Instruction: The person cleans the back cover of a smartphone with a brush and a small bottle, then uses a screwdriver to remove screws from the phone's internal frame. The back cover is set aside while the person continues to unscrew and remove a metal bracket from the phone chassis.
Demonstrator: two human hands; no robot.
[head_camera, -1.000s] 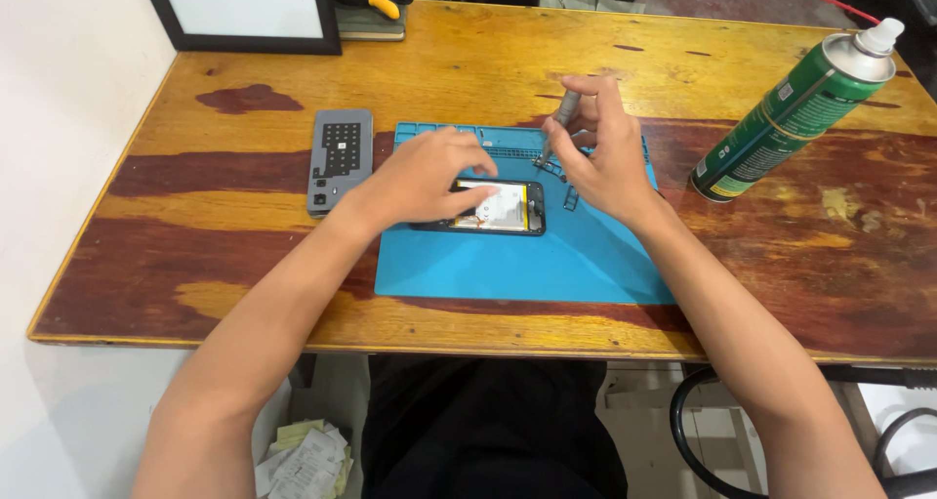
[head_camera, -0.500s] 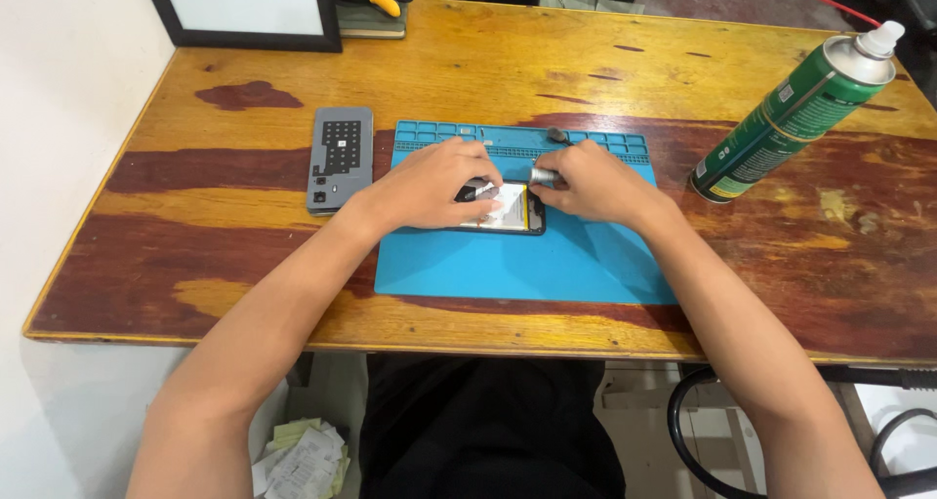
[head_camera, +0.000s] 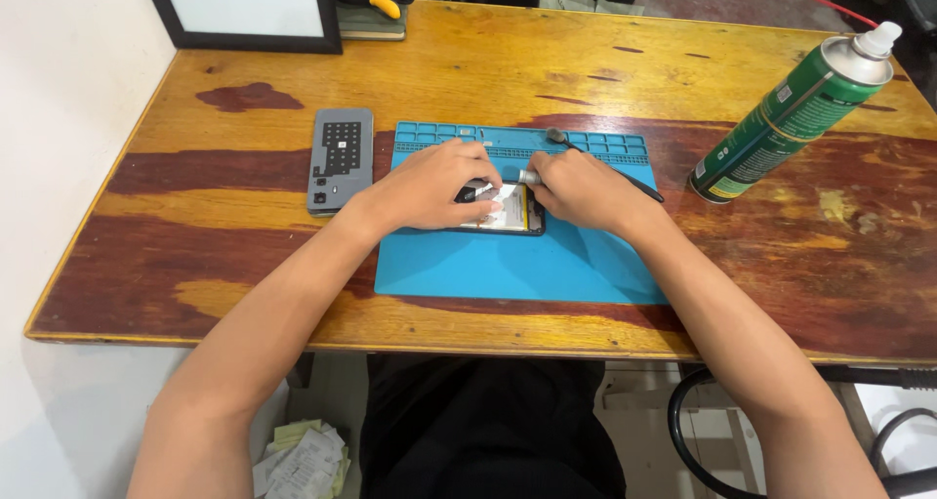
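Both hands now down on the opened phone (head_camera: pixel 508 209), centre of blue mat (head_camera: pixel 547 265). Left hand (head_camera: pixel 429 185) pins it, fingers curled; right hand (head_camera: pixel 576 188), lowered since a second ago, grips a small metal tool (head_camera: pixel 528 178) at its edge.

A green spray can (head_camera: pixel 793 115) leaned at the right of the worktop (head_camera: pixel 586 60), its white cap toward the far edge; its label was green with a white band and a pale patch near the base. An opened phone (head_camera: pixel 508 211) lay on the blue mat (head_camera: pixel 527 265), showing a white panel with a yellow edge, partly hidden by both hands. A grey slab (head_camera: pixel 340 159) with a dark patch of small squares lay left of the mat. A black-framed white board (head_camera: pixel 249 6) stood at the far left corner.
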